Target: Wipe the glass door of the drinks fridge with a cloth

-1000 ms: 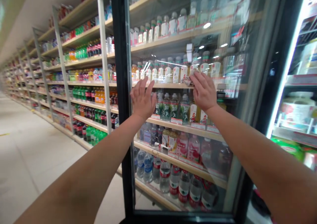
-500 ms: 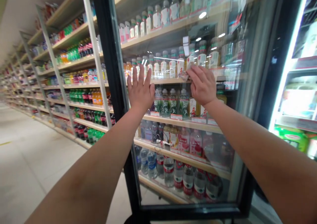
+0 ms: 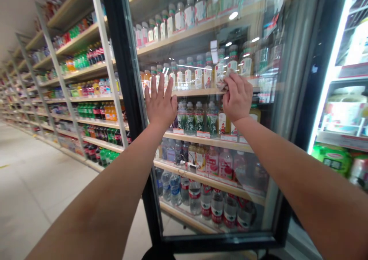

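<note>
A glass door with a black frame (image 3: 224, 241) stands swung out in front of me. My left hand (image 3: 161, 104) lies against the glass at the left, fingers spread, holding nothing. At the right of the pane, my right hand (image 3: 238, 97) is closed on a crumpled light-coloured cloth (image 3: 222, 83) pressed to the glass. Part of the cloth is hidden under the fingers. Bottled drinks on wooden shelves show through the pane, behind both hands.
Long racks of bottles (image 3: 92, 110) run away to the left beside a pale floor (image 3: 20, 179). On the right is a lit cooler with green packages (image 3: 333, 158) and white containers (image 3: 345, 110). Ceiling lights reflect in the glass.
My right hand and the cloth have shifted slightly, and the cloth looks more bunched up against the glass. My left hand stays spread on the pane. The view has turned slightly right.
</note>
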The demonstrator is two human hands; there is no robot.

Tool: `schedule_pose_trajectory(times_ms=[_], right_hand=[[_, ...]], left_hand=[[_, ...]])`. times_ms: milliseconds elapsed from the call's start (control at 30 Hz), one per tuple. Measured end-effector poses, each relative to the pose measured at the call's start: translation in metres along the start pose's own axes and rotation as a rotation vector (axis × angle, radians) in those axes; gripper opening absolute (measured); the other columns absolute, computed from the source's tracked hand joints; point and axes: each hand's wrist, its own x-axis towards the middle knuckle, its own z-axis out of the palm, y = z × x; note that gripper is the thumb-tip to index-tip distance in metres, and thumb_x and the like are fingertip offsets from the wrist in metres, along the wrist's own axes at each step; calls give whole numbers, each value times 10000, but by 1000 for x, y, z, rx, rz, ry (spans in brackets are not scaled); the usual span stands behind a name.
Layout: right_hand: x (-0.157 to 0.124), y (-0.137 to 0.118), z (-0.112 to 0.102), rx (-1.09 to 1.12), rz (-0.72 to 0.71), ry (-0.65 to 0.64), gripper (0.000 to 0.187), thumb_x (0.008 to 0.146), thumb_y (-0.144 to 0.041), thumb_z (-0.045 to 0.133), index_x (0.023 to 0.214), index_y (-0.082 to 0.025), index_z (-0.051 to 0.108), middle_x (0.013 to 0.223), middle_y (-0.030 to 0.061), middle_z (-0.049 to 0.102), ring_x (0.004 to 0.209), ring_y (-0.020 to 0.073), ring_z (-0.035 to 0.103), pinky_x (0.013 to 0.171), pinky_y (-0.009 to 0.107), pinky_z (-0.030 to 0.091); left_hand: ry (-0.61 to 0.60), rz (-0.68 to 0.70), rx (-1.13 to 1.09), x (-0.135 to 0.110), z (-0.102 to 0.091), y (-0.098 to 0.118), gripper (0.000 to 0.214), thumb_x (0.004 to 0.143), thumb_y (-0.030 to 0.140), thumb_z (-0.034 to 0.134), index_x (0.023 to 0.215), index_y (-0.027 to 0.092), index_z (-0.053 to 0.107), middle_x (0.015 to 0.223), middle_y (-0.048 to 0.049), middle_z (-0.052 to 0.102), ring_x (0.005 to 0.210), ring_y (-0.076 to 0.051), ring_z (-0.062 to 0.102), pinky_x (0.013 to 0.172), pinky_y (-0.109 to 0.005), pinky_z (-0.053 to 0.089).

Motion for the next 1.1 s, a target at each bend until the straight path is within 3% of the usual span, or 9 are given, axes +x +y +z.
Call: schedule_pose_trajectory(times_ms=[133, 267, 333, 500, 667, 833, 967, 1033, 1100], right_hand=[[-2, -2, -1, 51, -163, -141, 466, 911, -188, 466, 1347, -219, 627, 1468, 62, 590, 1415, 299, 478, 1206, 518, 373], [-1, -2, -1, 12, 62, -36, 465, 904, -165, 441, 1321, -204, 642, 1463, 86, 586, 1400, 320, 487, 1184, 553, 379], [-2, -2, -2, -6, 63, -12, 474, 902, -159, 450, 1338, -172, 636, 1470, 109, 580, 1403, 331, 482, 1185, 549, 377], [-11, -6, -5, 81, -380, -340, 426, 986, -224, 479, 1387, -255, 620, 1508, 41, 572, 1441, 268, 462, 1220, 469, 358], [-17, -8, -6, -4, 30, -116, 522, 962, -198, 427, 1468, -202, 557, 1550, 109, 515, 1467, 333, 416, 1219, 572, 326], [-19, -8, -6, 66, -331, -307, 449, 974, -251, 474, 1400, -260, 616, 1528, 39, 556, 1440, 279, 462, 1223, 496, 356], [-19, -9, -6, 38, -15, -142, 519, 943, -206, 446, 1445, -216, 574, 1546, 98, 521, 1462, 334, 418, 1224, 576, 319], [-20, -9, -7, 48, -47, -163, 509, 941, -207, 452, 1432, -216, 584, 1537, 98, 529, 1463, 330, 418, 1227, 567, 320], [-21, -10, -7, 73, -204, -256, 471, 948, -212, 466, 1395, -239, 612, 1523, 69, 552, 1454, 300, 439, 1228, 529, 336]], left_hand=[[0, -2, 19, 0, -1, 0, 684, 999, 452, 304, 1635, 203, 298, 1733, 34, 90, 1604, -208, -74, 1318, -471, -67], [-17, -25, 7, 1, -2, 2, 688, 977, 407, 357, 1636, 212, 321, 1730, 8, 114, 1609, -231, -35, 1333, -500, -54], [-24, -26, 2, 1, -2, 3, 688, 982, 411, 352, 1638, 208, 311, 1732, 6, 100, 1605, -227, -55, 1328, -490, -68], [-7, -14, 37, 1, -1, 2, 677, 992, 415, 333, 1635, 207, 300, 1736, 4, 107, 1603, -207, -70, 1313, -475, -62], [-11, -3, 8, 1, -1, 0, 676, 986, 353, 401, 1643, 232, 298, 1735, 11, 94, 1613, -234, -39, 1330, -522, -51], [4, 5, -39, -1, -1, -2, 658, 995, 347, 410, 1639, 257, 314, 1732, 27, 95, 1614, -241, -26, 1331, -540, -45], [7, 10, -17, 0, -1, -2, 658, 999, 386, 394, 1639, 260, 314, 1725, 46, 94, 1613, -224, -30, 1333, -526, -32], [4, 12, -3, 0, 0, -1, 662, 1015, 442, 341, 1639, 227, 300, 1729, 52, 75, 1610, -224, -54, 1330, -494, -54], [1, 9, 7, 1, 1, -1, 681, 1024, 492, 279, 1638, 194, 282, 1733, 53, 49, 1605, -233, -81, 1320, -476, -77]])
